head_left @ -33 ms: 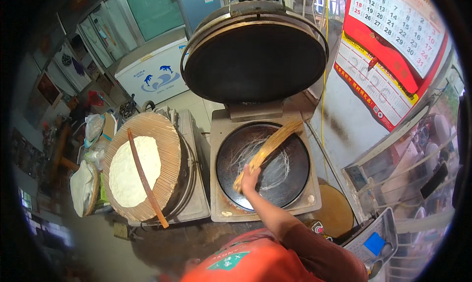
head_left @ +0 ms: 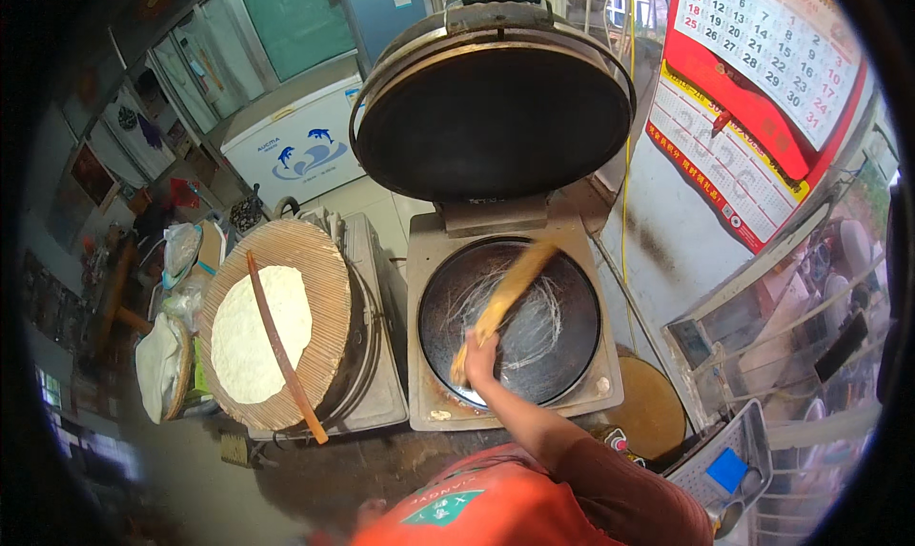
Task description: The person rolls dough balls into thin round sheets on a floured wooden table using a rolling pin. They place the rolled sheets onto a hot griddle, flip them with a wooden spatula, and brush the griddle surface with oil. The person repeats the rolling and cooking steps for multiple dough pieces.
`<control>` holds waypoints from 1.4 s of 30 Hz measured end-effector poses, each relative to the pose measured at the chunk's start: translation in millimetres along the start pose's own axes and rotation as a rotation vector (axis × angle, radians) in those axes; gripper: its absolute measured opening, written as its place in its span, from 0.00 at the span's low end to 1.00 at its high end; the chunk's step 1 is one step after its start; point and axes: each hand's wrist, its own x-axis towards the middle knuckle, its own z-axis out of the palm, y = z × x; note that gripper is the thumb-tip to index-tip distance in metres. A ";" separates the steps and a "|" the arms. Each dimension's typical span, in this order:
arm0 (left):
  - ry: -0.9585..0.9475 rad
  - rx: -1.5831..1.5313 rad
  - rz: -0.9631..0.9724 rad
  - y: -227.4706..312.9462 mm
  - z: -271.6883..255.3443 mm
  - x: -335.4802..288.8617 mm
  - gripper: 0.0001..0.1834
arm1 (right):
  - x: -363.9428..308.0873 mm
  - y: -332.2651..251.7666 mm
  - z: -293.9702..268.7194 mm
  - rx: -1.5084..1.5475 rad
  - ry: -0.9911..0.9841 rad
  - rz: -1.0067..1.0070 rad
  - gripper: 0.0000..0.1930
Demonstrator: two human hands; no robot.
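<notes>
A straw whisk broom [head_left: 510,293] is in my right hand [head_left: 481,357], the fingers wrapped round its near end. The broom lies slantwise over the dark round griddle [head_left: 443,293], its far end blurred. Pale streaks mark the griddle's surface. Behind it the round black lid [head_left: 496,117] stands raised. To the left, a flat pale dough sheet [head_left: 238,327] rests on a round ridged board [head_left: 329,289], with a thin brown wooden stick [head_left: 276,346] lying across it. My left hand [head_left: 370,514] shows only as a blur beside the red apron [head_left: 505,503]; its fingers cannot be made out.
A white chest freezer [head_left: 295,146] stands at the back left. On the right are a hanging calendar [head_left: 762,60], a round brown board [head_left: 653,408] and a grey basket [head_left: 758,441] holding a blue item. Another round tray [head_left: 181,365] with something pale stands far left.
My right hand has shifted slightly left and turned the broom steeper. The broom's far end has swung left over the griddle.
</notes>
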 end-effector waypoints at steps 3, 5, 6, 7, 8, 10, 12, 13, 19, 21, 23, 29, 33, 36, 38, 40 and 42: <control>-0.021 -0.051 0.000 -2.3 -8.1 4.2 0.11 | 12.3 13.1 -64.8 -0.437 -0.584 -0.039 0.27; -0.059 -0.071 -0.064 -2.8 -9.7 7.8 0.11 | 53.4 4.6 -125.0 -0.514 -0.733 0.215 0.23; -0.058 -0.058 -0.081 -3.1 -9.4 9.3 0.11 | 75.5 -4.0 -152.5 -0.475 -0.582 0.458 0.22; -0.055 -0.042 -0.083 -2.7 -9.1 10.9 0.11 | 82.5 -9.9 -169.8 -0.584 -0.172 0.222 0.26; -0.052 -0.025 -0.083 -3.1 -8.4 11.9 0.11 | 72.1 -9.7 -179.5 -0.437 0.431 0.005 0.30; -0.049 0.000 -0.094 -3.2 -6.8 14.4 0.11 | 43.6 -11.4 -192.2 -0.385 0.285 -0.016 0.32; -0.061 0.027 -0.101 -3.2 -5.4 18.3 0.11 | 16.3 -12.5 -201.9 -0.249 0.135 0.080 0.30; -0.063 0.036 -0.096 -3.2 -4.5 20.9 0.11 | 10.3 -13.6 -210.9 -0.441 -0.083 -0.037 0.32; -0.093 0.070 -0.040 -3.1 -7.2 43.2 0.11 | 20.5 -15.8 -270.4 -0.747 -0.420 0.032 0.31; -0.101 0.070 0.001 -2.9 -5.8 52.7 0.11 | 13.5 -14.7 -272.5 -0.375 0.331 -0.097 0.30; -0.107 0.077 0.024 -2.0 -2.1 60.5 0.12 | -2.8 -15.9 -268.6 -0.468 0.210 -0.105 0.32; -0.108 0.111 0.033 -2.1 10.7 60.7 0.11 | 0.5 -35.0 -298.4 -1.129 -0.699 0.163 0.35; -0.028 0.068 -0.098 -13.6 8.4 44.4 0.11 | 33.7 -26.5 -290.0 -0.607 0.318 -0.051 0.31; -0.037 0.089 -0.109 -25.5 3.2 34.6 0.10 | 34.5 -20.5 -226.5 -0.672 -0.021 -0.062 0.37; -0.038 0.097 -0.113 -32.1 -1.1 30.5 0.10 | 36.1 -28.9 -168.5 -0.723 -0.219 -0.259 0.40; -0.046 0.106 -0.106 -34.8 -3.6 29.5 0.10 | 45.9 -48.8 -114.6 -0.795 -0.431 -0.230 0.44; -0.051 0.095 -0.090 -32.9 -3.6 29.3 0.10 | 47.9 -71.2 -81.9 -1.004 -0.689 -0.258 0.37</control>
